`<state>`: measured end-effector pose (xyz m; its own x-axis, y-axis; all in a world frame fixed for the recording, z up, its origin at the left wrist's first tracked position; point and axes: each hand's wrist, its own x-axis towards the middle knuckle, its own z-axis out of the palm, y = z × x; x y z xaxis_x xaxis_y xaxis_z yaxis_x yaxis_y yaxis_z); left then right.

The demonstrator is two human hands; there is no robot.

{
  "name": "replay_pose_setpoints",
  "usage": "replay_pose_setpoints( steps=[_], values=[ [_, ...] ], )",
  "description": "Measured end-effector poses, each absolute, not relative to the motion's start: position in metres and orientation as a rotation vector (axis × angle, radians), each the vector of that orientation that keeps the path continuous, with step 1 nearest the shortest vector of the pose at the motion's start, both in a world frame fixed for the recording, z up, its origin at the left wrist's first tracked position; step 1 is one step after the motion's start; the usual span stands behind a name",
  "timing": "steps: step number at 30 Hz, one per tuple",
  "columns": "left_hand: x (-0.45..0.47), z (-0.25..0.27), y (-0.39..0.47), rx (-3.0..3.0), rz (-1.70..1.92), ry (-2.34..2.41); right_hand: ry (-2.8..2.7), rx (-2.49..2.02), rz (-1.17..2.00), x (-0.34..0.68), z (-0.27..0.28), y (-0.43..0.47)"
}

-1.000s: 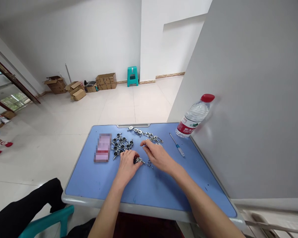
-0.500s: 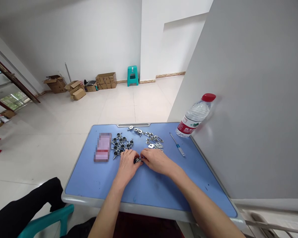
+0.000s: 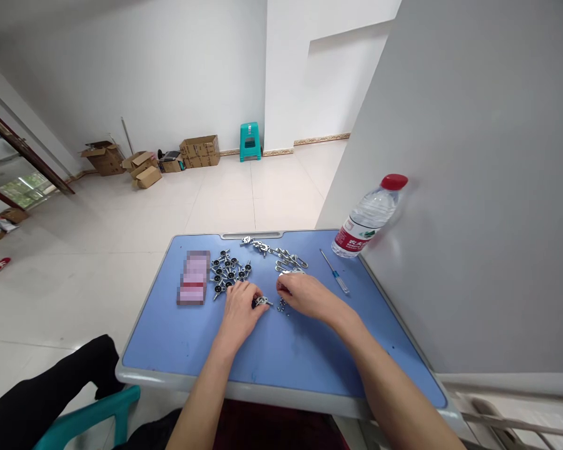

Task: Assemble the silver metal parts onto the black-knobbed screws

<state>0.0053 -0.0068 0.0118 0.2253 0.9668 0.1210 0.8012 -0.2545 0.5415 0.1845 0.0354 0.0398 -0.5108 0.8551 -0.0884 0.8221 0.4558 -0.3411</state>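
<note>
Left hand [image 3: 241,306] grasped a small metal fitting [image 3: 262,301] at the desk [image 3: 309,362], right hand [image 3: 306,295] was beside tiny metal pieces [image 3: 281,305], its hold could not be told.

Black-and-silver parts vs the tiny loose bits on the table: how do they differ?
Size: each black-and-silver part is much larger than a tiny bit.
Colour: the parts combine black discs with silver metal; the bits look silvery, no black discs visible.
Place: the parts cluster beside the left hand; the bits lie by the right hand.
Shared: both groups lie on the blue tabletop.
</note>
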Motion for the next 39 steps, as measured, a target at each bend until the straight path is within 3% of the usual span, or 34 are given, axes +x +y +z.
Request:
replay_pose_setpoints(
  steps=[11, 20, 39],
  values=[
    [0.005, 0.016, -0.009, 2.149, 0.609, 1.621, -2.669, -1.526, 0.539, 0.183, 0.040, 0.034],
    [0.001, 0.018, -0.010, 2.112, 0.570, 1.561, -2.713, -1.118, 0.684, 0.158, 0.045, 0.016],
    [-0.003, 0.014, -0.008, 2.144, 0.601, 1.531, -2.648, -1.347, 0.646, 0.171, 0.040, 0.023]
  ],
)
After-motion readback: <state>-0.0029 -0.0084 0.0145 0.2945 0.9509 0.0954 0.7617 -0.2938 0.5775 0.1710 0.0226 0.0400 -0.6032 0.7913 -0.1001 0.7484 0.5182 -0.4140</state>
